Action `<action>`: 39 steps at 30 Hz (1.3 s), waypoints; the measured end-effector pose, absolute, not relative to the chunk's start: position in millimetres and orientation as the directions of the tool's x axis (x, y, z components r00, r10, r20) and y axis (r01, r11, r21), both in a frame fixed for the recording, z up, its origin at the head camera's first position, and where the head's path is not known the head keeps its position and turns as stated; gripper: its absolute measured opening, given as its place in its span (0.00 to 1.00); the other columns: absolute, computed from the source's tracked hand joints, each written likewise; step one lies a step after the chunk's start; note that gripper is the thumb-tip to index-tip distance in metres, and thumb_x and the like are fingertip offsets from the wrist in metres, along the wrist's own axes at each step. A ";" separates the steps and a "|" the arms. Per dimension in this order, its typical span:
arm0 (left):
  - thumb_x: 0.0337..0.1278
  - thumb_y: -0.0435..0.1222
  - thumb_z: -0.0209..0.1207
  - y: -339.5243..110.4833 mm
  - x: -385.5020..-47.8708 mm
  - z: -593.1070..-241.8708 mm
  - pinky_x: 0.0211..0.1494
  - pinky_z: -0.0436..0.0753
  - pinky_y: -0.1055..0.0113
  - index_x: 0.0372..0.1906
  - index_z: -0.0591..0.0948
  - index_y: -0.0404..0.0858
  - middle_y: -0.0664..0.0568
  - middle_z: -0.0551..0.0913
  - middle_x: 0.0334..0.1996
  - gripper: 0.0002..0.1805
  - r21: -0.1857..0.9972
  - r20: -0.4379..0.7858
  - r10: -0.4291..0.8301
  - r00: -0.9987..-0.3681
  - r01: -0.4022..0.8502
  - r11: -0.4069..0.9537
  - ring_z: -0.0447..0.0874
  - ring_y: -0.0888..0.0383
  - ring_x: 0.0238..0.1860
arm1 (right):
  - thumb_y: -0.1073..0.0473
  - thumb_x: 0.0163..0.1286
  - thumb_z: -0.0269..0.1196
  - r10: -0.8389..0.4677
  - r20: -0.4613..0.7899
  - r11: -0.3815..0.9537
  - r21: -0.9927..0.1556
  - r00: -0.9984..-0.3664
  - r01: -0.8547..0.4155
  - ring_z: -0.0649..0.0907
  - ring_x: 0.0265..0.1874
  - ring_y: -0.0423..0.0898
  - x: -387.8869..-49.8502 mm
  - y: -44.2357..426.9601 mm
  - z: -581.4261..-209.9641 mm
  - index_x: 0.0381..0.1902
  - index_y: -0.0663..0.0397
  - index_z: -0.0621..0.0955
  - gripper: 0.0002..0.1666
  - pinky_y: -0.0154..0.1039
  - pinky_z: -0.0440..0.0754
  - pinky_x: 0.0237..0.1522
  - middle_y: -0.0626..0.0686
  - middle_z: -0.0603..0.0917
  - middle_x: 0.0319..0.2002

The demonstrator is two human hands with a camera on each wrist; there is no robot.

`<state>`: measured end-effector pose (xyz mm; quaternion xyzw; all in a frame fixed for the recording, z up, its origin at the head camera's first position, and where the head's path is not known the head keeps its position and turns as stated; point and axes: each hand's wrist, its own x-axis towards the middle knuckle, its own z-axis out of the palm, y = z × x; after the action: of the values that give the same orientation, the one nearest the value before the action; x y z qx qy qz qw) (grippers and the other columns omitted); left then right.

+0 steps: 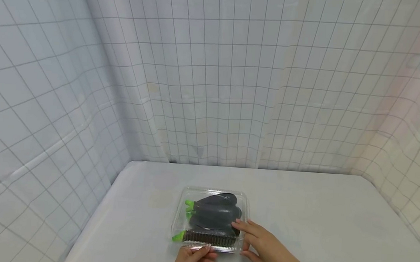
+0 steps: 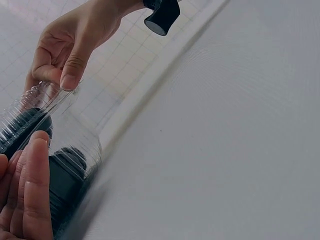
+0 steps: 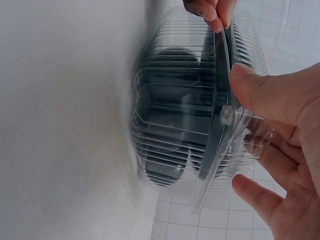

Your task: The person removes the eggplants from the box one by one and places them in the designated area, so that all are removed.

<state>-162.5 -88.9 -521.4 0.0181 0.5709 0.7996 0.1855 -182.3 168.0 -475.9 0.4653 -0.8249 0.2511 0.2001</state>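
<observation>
L hand [image 1: 192,261], R hand [image 1: 263,246] gripping clear box [image 1: 227,249], eggplants [image 1: 213,213] inside

Left fingers [image 2: 37,185] and right fingers [image 2: 74,67] touch a clear container [image 2: 79,136].

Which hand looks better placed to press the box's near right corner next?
Probably the right hand: its thumb is at that corner of the clear box, while the left hand holds the front edge farther left.
</observation>
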 end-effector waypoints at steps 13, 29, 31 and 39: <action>0.65 0.37 0.56 -90.2 -163.1 -522.8 0.31 0.83 0.67 0.44 0.79 0.17 0.39 0.85 0.33 0.21 0.938 -0.161 0.336 -0.928 -0.250 -0.239 0.86 0.58 0.27 | 0.65 0.46 0.75 -0.652 0.602 0.435 -0.201 -0.461 -0.878 0.74 0.59 0.50 -184.0 166.8 -478.5 0.25 0.44 0.73 0.20 0.47 0.70 0.59 0.57 0.74 0.61; 0.63 0.39 0.58 -91.7 -164.1 -527.8 0.32 0.83 0.66 0.45 0.79 0.18 0.40 0.85 0.34 0.23 0.941 -0.134 0.363 -0.922 -0.233 -0.244 0.86 0.58 0.28 | 0.59 0.53 0.72 -0.621 0.633 0.436 -0.211 -0.462 -0.875 0.74 0.59 0.51 -183.8 168.0 -479.3 0.28 0.43 0.74 0.15 0.41 0.73 0.55 0.56 0.74 0.61; 0.63 0.39 0.59 -91.7 -164.0 -528.7 0.33 0.83 0.66 0.45 0.79 0.18 0.40 0.85 0.34 0.23 0.941 -0.135 0.364 -0.921 -0.235 -0.244 0.86 0.57 0.28 | 0.59 0.54 0.72 -0.623 0.614 0.441 -0.236 -0.485 -0.866 0.73 0.60 0.50 -183.6 168.6 -479.6 0.28 0.43 0.74 0.15 0.38 0.71 0.57 0.54 0.74 0.62; 0.64 0.39 0.58 -93.4 -163.7 -526.6 0.33 0.84 0.65 0.46 0.78 0.17 0.40 0.85 0.34 0.23 0.946 -0.117 0.364 -0.924 -0.215 -0.241 0.86 0.57 0.28 | 0.60 0.54 0.71 -0.620 0.623 0.438 -0.231 -0.478 -0.869 0.74 0.59 0.50 -184.7 166.8 -479.0 0.27 0.44 0.73 0.15 0.35 0.72 0.55 0.55 0.74 0.62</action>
<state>-163.7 -93.4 -526.6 0.0633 0.5878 0.7852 0.1845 -184.7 166.8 -479.0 0.4561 -0.8159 0.2705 0.2305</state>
